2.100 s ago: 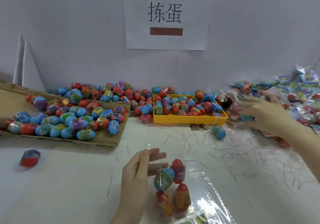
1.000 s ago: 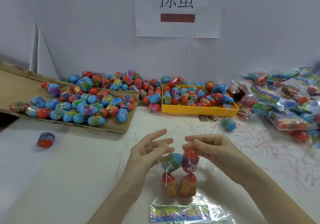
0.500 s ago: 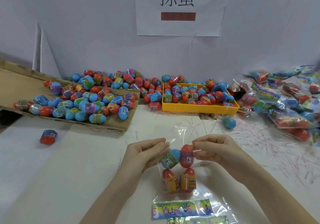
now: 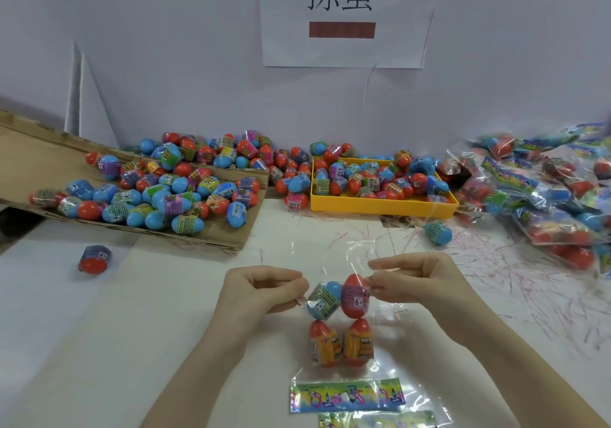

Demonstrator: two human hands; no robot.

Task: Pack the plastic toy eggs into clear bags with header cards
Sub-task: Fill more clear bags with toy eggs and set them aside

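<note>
Holding: left hand (image 4: 261, 290) and right hand (image 4: 418, 282), fingers pinching clear bag (image 4: 355, 262) sides beside four eggs (image 4: 340, 321).
Tip: pull mouth taut, settle eggs toward header card (image 4: 347, 394).

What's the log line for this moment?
left hand: pinches clear bag | right hand: pinches bag | bag: four toy eggs | header card: near end

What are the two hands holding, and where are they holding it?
Both hands pinch the clear plastic bag with four toy eggs: left hand at its left edge, right hand at its right edge, beside the top eggs.
</note>
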